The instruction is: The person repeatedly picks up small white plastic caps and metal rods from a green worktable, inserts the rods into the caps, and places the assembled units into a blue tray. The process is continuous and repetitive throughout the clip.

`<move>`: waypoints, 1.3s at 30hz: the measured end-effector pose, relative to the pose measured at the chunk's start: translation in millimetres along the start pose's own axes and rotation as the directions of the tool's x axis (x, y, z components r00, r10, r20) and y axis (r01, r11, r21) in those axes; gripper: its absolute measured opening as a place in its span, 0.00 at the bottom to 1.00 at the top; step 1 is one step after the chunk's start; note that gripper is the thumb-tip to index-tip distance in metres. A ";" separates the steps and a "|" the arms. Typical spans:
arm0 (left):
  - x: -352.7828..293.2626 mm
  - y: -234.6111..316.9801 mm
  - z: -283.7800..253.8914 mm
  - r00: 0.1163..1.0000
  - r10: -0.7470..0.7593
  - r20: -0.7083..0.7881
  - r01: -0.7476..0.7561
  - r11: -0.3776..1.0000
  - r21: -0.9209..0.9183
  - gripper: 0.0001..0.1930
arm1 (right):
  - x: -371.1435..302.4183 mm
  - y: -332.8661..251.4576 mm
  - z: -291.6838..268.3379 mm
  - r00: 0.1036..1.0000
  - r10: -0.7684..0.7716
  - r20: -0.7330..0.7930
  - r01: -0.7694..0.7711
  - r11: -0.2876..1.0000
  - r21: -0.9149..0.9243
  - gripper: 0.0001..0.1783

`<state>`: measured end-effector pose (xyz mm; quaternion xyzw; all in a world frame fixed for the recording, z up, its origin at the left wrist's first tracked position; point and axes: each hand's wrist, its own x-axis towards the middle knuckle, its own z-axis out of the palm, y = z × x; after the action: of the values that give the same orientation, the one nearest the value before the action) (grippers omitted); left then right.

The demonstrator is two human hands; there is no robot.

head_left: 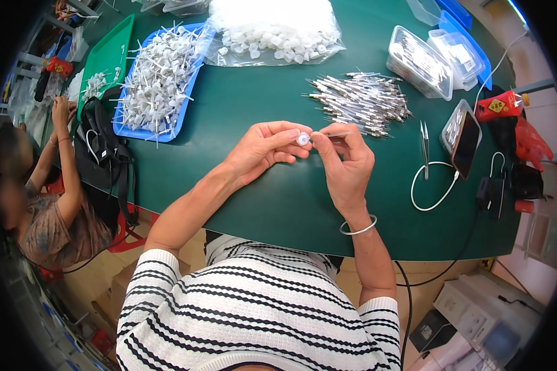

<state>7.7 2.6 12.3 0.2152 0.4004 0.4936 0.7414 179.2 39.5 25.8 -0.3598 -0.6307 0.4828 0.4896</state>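
Between thumb and fingers, my left hand [269, 145] pinches a small white round plastic cap [302, 139] above the green table. Close beside it, my right hand [348, 161] is closed on a thin metal-tipped rod [336, 134], its near end by the cap; whether the two touch I cannot tell. Beyond my right hand lies a loose heap of similar thin rods [360, 102]. To the far left, a blue tray [184, 111] is piled with white caps that have thin stems. A clear plastic bag [272, 57] of loose white caps lies at the back.
Tweezers [424, 148], a white cable [422, 209] and a phone [468, 146] on a clear box lie at the right. Clear boxes of parts [419, 62] stand behind. A green tray [108, 52] and a black bag [99, 145] are at the left, near another person [62, 191].
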 end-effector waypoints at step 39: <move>1.7 -5.0 -1.8 0.998 0.063 -0.011 -0.061 0.992 0.111 0.13 | 5.2 0.4 -4.6 0.979 -0.186 0.083 0.200 0.956 -0.215 0.07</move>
<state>9.4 1.9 7.0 0.2646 0.4256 0.4952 0.7097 182.3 45.6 27.1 -0.3340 -0.7275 0.3701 0.4715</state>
